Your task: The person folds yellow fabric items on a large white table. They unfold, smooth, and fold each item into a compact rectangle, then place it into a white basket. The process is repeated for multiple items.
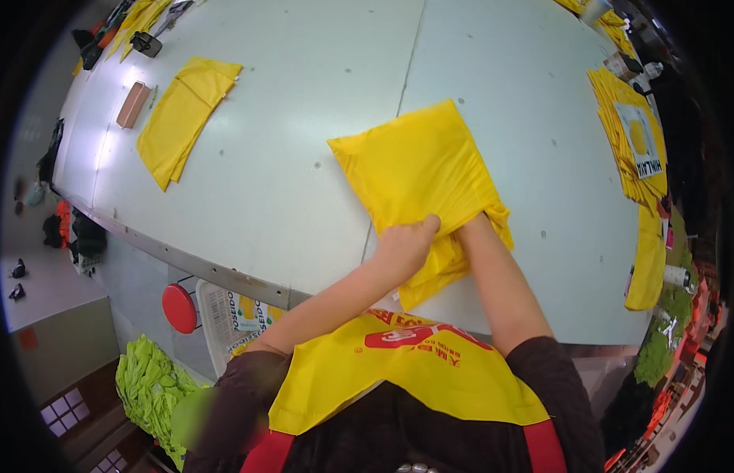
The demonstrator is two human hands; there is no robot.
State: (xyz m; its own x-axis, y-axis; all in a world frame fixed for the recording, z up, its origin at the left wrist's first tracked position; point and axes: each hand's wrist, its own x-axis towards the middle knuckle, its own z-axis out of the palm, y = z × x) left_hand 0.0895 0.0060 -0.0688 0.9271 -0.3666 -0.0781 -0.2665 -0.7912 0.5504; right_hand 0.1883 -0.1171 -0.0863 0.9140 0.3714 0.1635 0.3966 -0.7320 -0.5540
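On the table in front of me lies a yellow fabric bag (422, 162), its far part spread flat and its near part bunched into folds. My left hand (406, 248) is closed on the near edge of the fabric, thumb on top. My right hand (474, 227) is pushed in under the upper layer, so its fingers are hidden and only the wrist and forearm show. A loose fold of the same cloth (430, 280) hangs toward me between the two arms.
Another folded yellow piece (190, 118) lies on the pale table (288, 102) at left, beside a pinkish box (133, 105). Yellow stacks (619, 142) line the right side. Below the left edge are a red stool (179, 308), a white basket (213, 335) and lime-green fabric (154, 386).
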